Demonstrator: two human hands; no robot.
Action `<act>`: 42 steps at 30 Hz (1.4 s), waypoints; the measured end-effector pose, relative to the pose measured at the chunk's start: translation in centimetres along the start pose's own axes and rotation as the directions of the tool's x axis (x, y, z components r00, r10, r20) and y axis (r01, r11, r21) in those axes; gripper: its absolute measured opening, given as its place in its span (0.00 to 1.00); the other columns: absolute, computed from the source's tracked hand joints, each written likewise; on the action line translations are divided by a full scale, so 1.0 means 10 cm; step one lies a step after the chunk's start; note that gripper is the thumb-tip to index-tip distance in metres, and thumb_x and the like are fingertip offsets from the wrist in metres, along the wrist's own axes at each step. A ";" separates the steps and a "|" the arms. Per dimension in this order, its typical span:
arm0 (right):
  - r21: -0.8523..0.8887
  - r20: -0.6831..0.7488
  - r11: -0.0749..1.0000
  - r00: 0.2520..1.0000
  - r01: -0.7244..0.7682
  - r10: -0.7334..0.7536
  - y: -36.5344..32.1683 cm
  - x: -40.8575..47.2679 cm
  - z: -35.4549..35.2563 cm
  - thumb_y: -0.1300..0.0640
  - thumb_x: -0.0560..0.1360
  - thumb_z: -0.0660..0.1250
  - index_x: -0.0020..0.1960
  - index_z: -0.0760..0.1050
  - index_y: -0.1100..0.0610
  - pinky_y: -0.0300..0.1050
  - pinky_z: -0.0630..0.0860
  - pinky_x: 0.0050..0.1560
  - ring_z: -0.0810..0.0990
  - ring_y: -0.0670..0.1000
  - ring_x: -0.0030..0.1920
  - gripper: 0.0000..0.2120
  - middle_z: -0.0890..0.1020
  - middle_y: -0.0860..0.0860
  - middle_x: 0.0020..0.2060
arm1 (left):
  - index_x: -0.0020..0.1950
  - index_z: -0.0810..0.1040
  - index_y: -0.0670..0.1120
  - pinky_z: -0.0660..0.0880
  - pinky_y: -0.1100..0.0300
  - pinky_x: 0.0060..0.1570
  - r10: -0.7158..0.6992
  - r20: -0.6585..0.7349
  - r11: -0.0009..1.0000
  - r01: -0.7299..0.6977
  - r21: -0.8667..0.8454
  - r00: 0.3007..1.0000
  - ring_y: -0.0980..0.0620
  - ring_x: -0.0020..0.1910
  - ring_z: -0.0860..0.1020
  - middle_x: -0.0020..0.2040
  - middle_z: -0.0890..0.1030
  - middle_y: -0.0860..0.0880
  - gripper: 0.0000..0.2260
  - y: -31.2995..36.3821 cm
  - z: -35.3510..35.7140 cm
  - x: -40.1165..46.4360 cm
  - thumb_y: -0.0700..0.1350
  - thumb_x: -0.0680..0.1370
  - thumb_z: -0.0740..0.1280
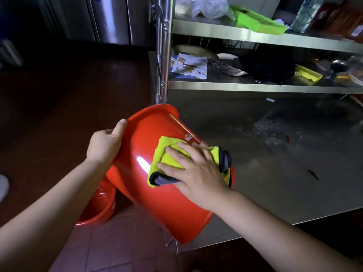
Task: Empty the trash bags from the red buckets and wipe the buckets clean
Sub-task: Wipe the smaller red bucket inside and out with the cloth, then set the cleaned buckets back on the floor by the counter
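Head view looks down on the right hand (193, 169) lying flat, fingers straight and spread, pressing a yellow cloth (172, 160) against the outer wall of a red bucket (157, 197). Nothing is pinched there; the palm pushes the cloth down, which I take to be the wiping stroke itself. The left hand (107, 143) grips the bucket's rim, thumb over the lip and the other fingers hidden inside, apparently to brace the bucket against that push.

The bucket is tipped on its side, mouth away and to the left, base toward the person, held over the near corner of a steel table (284, 173); whether it rests on the edge I cannot tell. Tilting it this way turns the curved wall up under the cloth.

The cloth looks like soft microfibre, plush yellow with a dark grey edging, folded thick. The bucket is glossy moulded plastic, tapering to the base, with a flared rim and a printed label (193, 139) partly under the cloth. No bag shows in it from here.

A second red bucket (98, 211) sits on the tiled floor (117, 252) just below, mouth up. The table is brushed metal, smeared and streaked. Behind it, steel shelves (255, 87) carry papers, plastic wrap and green trays (259, 22).
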State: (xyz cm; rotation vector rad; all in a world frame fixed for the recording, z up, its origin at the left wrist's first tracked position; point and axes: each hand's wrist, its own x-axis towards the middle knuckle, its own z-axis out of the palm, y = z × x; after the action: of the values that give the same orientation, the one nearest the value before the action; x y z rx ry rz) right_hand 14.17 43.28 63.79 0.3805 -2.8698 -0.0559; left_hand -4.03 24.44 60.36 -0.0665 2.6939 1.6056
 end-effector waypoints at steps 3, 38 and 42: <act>-0.035 0.004 0.989 0.990 0.144 -0.144 0.10 -0.32 0.02 0.52 0.72 0.60 0.64 0.72 0.41 0.59 0.66 0.60 0.66 0.59 0.70 0.21 0.70 0.48 0.69 | 0.26 0.70 0.44 0.68 0.55 0.34 -0.013 0.013 0.999 0.012 0.044 1.000 0.45 0.27 0.70 0.24 0.69 0.50 0.33 0.15 0.05 -0.06 0.76 0.63 0.57; 0.170 0.687 0.815 0.660 -0.554 0.305 1.11 -1.24 1.46 0.39 0.79 0.51 0.77 0.49 0.50 0.61 0.48 0.72 0.42 0.59 0.76 0.31 0.47 0.54 0.77 | 0.39 0.78 0.50 0.76 0.44 0.50 -0.082 -0.496 0.971 0.181 0.156 0.864 0.40 0.45 0.80 0.36 0.80 0.46 0.29 0.15 -0.93 -1.65 0.75 0.65 0.58; 0.103 0.758 0.896 0.617 -0.432 0.210 1.03 -1.38 1.61 0.38 0.77 0.54 0.77 0.40 0.48 0.60 0.44 0.73 0.36 0.60 0.75 0.36 0.37 0.53 0.76 | 0.39 0.77 0.54 0.74 0.53 0.38 -0.104 -0.378 0.939 0.216 0.266 0.920 0.48 0.35 0.79 0.33 0.81 0.51 0.16 0.03 -0.83 -1.82 0.63 0.62 0.65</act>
State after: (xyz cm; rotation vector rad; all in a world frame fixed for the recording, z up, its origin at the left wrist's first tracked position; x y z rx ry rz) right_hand 20.51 56.92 45.64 -0.2057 -3.7238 0.3540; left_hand 14.27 17.87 65.08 -0.6242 3.0690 1.2154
